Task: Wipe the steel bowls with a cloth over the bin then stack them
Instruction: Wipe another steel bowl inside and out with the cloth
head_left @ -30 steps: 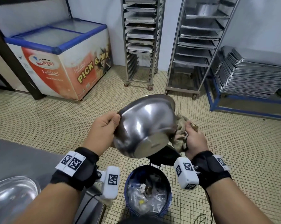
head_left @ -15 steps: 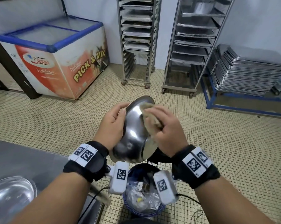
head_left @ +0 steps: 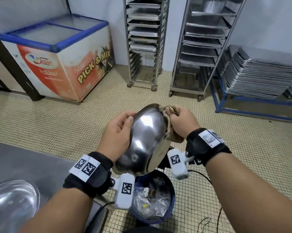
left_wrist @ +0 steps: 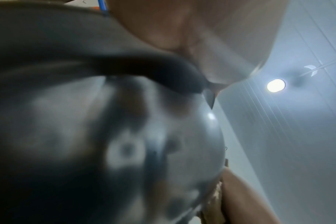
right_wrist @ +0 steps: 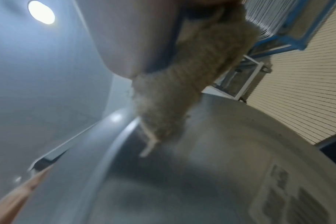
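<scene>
A steel bowl (head_left: 145,137) is held tilted on edge above the blue bin (head_left: 168,209). My left hand (head_left: 120,132) grips its left rim, thumb on the outside. My right hand (head_left: 180,123) clutches a bunched beige cloth (head_left: 168,115) against the bowl's upper right rim. In the left wrist view the bowl's outer wall (left_wrist: 125,144) fills the frame, blurred. From the right wrist, the cloth (right_wrist: 192,78) hangs onto the bowl's inside (right_wrist: 211,166). A second steel bowl (head_left: 12,204) sits on the steel counter (head_left: 24,165) at the lower left.
The bin holds crumpled plastic and scraps. A chest freezer (head_left: 61,58) stands at the back left, two tray racks (head_left: 143,41) at the back, and stacked trays (head_left: 259,76) on a blue frame at the right. A cable (head_left: 214,217) lies on the tiled floor.
My right hand with the cloth went from behind the bowl's right side to its inside, then up to the top right rim. The bowl has turned more upright.
</scene>
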The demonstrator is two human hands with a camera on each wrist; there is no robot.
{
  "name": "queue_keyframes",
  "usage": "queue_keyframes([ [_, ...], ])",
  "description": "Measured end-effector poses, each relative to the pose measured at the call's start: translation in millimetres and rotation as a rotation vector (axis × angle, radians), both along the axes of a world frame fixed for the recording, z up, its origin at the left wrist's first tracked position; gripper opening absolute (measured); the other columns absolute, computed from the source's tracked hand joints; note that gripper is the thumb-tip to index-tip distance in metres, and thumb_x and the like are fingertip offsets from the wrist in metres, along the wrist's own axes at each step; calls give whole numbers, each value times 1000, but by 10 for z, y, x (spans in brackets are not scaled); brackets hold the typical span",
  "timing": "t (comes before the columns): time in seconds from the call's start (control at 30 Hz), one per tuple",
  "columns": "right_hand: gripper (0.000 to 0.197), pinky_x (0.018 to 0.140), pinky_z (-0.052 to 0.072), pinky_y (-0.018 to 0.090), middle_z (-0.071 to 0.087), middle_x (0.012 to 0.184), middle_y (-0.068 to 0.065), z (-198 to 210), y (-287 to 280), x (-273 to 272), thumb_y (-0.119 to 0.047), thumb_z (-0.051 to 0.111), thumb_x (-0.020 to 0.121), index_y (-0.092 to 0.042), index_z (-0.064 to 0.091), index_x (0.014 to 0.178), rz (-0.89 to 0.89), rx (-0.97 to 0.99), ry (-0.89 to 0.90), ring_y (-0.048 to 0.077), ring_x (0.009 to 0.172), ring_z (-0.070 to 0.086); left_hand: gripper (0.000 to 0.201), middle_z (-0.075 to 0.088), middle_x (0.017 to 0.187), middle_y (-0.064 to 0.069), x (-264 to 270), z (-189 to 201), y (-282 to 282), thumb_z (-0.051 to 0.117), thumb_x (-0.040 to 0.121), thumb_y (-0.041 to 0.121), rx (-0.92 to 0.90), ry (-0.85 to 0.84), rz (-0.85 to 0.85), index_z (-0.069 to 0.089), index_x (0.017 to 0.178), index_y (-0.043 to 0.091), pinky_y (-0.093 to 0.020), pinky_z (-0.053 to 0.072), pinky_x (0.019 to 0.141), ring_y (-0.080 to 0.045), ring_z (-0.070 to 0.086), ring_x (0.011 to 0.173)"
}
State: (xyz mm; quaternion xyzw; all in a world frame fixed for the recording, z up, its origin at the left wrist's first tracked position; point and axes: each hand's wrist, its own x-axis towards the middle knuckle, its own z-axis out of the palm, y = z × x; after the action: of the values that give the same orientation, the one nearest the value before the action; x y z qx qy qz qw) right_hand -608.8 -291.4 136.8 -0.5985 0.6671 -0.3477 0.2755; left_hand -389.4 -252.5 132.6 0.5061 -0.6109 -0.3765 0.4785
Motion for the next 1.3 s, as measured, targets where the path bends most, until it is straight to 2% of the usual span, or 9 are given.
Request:
queue_keyframes([
  [0.13,26,72,49,26,62,110,-15,95,212,260,-19,53,100,-30,70,116,250,-232,254,9,91,57,26,72,96,9,7,-36,-13,49,106,14,27,-13,0,69,108,30,-18,54,78,-3,66,90],
  [0.23,19,68,54,31,63,108,-16,125,335,427,-24,58,97,-32,71,108,371,-407,357,9,85,58,24,72,100,9,-11,-61,11,49,106,12,17,-21,4,69,111,22,-18,52,83,0,66,94],
  [0.57,27,94,54,44,73,99,10,-193,-98,-199,-39,55,103,-15,68,98,-143,117,-335,31,98,69,24,70,94,10,46,140,47,52,104,5,-159,-1,36,69,106,22,-7,46,77,9,62,85],
  [0.67,29,56,58,32,70,74,4,-506,27,-282,-42,58,102,-17,68,92,-357,313,-799,18,59,66,30,73,94,6,93,164,26,52,105,10,-185,40,81,69,101,34,-17,52,79,-4,67,91],
  [0.73,27,43,51,26,68,78,6,-707,135,-260,-41,61,100,-19,73,88,-425,416,-1025,14,49,59,30,75,92,7,102,151,-22,51,106,14,-144,105,113,70,100,36,-23,55,77,-11,69,91],
  [0.87,28,79,54,39,70,88,8,-842,309,-125,-36,59,101,-31,78,81,-434,397,-1292,25,73,63,24,70,103,6,82,111,-75,46,108,22,-74,112,115,64,106,38,-29,53,87,-10,66,100],
  [0.97,31,101,53,49,77,105,12,-753,326,-145,-38,50,105,-25,76,116,-425,353,-1320,30,100,70,27,63,97,0,150,134,-106,39,110,21,53,51,24,58,99,37,-35,49,84,-13,59,90],
  [1.13,43,76,63,46,77,110,11,-653,231,-206,-47,41,107,-22,76,107,-424,299,-1322,28,89,77,24,62,89,0,192,354,-179,38,107,22,110,-21,-65,58,95,20,-34,44,77,-16,57,88],
  [1.3,38,44,55,30,76,85,13,-479,196,-259,-43,51,104,-15,74,93,-424,241,-1350,23,57,72,26,74,94,7,218,516,-173,55,102,26,60,-63,-152,75,93,40,-31,50,83,-7,67,92],
])
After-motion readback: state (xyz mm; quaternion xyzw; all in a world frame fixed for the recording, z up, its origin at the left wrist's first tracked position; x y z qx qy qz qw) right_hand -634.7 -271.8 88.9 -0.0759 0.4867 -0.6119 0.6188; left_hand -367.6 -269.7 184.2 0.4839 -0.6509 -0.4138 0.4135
